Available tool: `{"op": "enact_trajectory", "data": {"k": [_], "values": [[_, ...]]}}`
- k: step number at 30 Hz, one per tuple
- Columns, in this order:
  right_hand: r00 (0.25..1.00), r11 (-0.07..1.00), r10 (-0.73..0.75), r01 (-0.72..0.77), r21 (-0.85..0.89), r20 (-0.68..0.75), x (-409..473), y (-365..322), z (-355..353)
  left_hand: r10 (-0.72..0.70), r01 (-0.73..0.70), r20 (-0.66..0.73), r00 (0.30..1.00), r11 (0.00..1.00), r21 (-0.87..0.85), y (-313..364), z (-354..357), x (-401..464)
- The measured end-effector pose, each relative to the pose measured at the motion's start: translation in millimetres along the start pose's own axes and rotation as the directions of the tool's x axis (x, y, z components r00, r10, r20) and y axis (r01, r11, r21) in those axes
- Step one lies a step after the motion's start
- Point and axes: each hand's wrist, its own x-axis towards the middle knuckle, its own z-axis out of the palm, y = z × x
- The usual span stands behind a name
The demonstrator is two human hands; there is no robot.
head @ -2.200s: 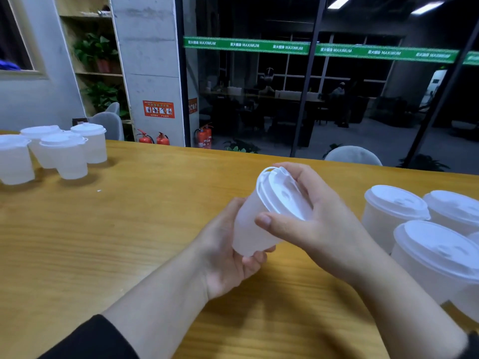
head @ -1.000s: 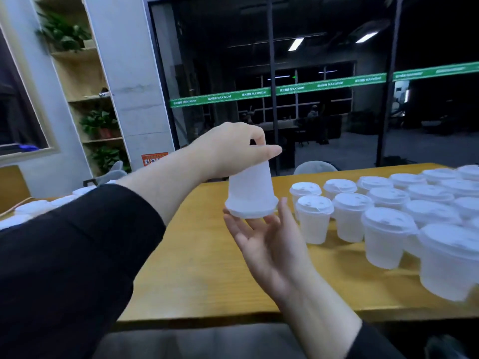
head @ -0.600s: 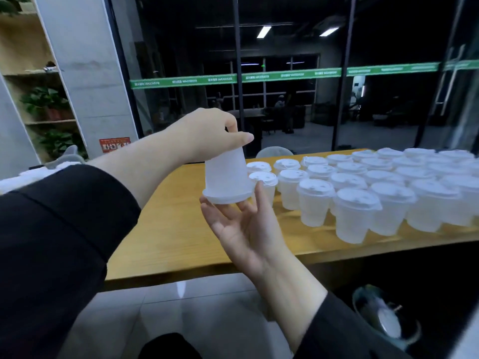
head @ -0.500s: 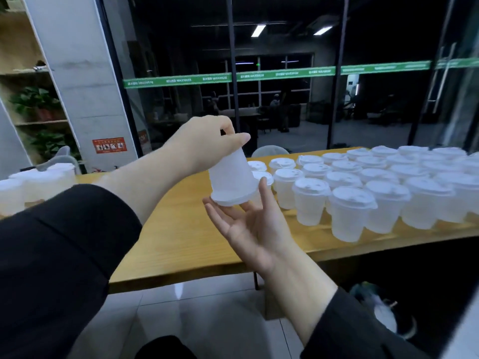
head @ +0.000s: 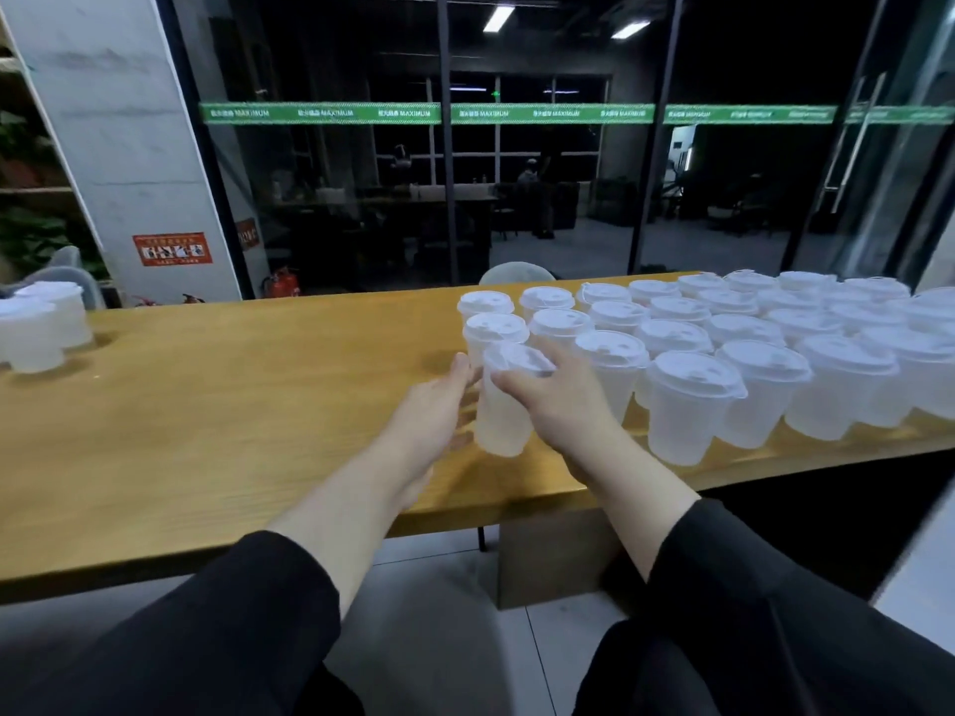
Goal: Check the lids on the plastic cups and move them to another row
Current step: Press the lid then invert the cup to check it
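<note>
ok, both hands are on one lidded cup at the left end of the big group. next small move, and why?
Probably lift the cup clear and carry it left. The right hand grips it at the lid and the left hand steadies its side; it leans slightly. The few cups at the far left look like the other row, with bare table between.

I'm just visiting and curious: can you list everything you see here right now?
Held cup: one, translucent white, lidded, between both hands over the table.
Right cups: a large group, too many to count surely, white lids, right part of the table.
Left cups: a few, white, far left edge.
Table: one, wooden, yellow-brown.
Chair: one, pale grey, behind the table.
Extinguisher: red, by the pillar.
Sign: one, red, on the pillar.
Left hand: touches the cup's left side.
Right hand: grips the cup near its lid.
</note>
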Motion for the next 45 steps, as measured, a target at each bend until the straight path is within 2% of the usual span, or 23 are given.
{"op": "enact_trajectory", "data": {"k": [2,4,7,11,14,18,20,23,28,33,36,38,41,45], "values": [[0.997,0.989,-0.078,0.079,-0.122,0.014,6.0,13.4,1.3,-0.099,0.102,0.039,0.994,0.989,-0.105,-1.7,4.1,2.9],[0.994,0.974,-0.113,0.111,-0.197,0.003,12.0,21.0,1.6,-0.154,0.156,0.029,0.988,0.979,-0.134,-1.8,4.3,5.5],[0.987,0.96,-0.127,0.097,-0.261,-0.1,9.4,30.2,2.5,-0.167,0.161,-0.024,0.986,0.974,-0.157,-0.3,6.7,6.8],[0.974,0.994,-0.042,0.017,-0.112,-0.224,-17.0,39.3,2.1,-0.168,0.173,0.038,0.985,0.951,-0.256,-0.1,14.6,6.2],[0.971,0.998,0.042,-0.029,0.061,-0.237,-25.0,38.8,1.8,-0.155,0.165,0.059,0.986,0.953,-0.254,1.5,23.7,5.7],[0.962,0.98,0.139,-0.099,0.175,-0.233,-22.8,34.7,-4.9,-0.135,0.146,0.06,0.989,0.954,-0.262,4.8,30.6,5.0],[0.954,0.981,0.126,-0.079,0.177,-0.273,-26.2,27.9,-9.1,-0.12,0.118,0.008,0.993,0.969,-0.217,4.6,27.9,5.3],[0.942,0.985,0.024,0.036,0.171,-0.335,-28.2,11.8,-9.7,-0.047,0.029,-0.165,0.985,0.994,-0.107,7.6,10.0,4.0],[0.972,0.979,-0.078,0.117,0.165,-0.224,-8.0,-26.7,40.9,0.083,-0.101,-0.381,0.921,0.995,-0.027,23.5,-65.4,-1.9],[0.988,0.977,-0.152,0.151,0.151,-0.007,19.1,-66.3,147.5,0.15,-0.145,-0.6,0.786,0.988,0.056,34.3,-192.4,-15.2],[0.971,0.977,-0.175,0.15,0.153,0.162,30.8,-87.2,232.4,0.171,-0.148,-0.751,0.638,0.984,0.099,26.0,-283.5,-29.4],[0.96,0.972,-0.188,0.153,0.176,0.207,32.1,-94.2,263.5,0.145,-0.163,-0.814,0.562,0.985,0.064,21.7,-317.4,-36.4],[0.928,0.968,-0.217,0.164,0.189,0.302,39.3,-102.2,349.3,0.111,-0.183,-0.915,0.388,0.982,0.041,6.2,-388.5,-50.2],[0.877,0.97,-0.197,0.108,0.219,0.439,47.9,-91.4,452.2,0.085,-0.084,-0.972,0.217,0.994,0.068,-27.2,-468.9,-56.1]]}}
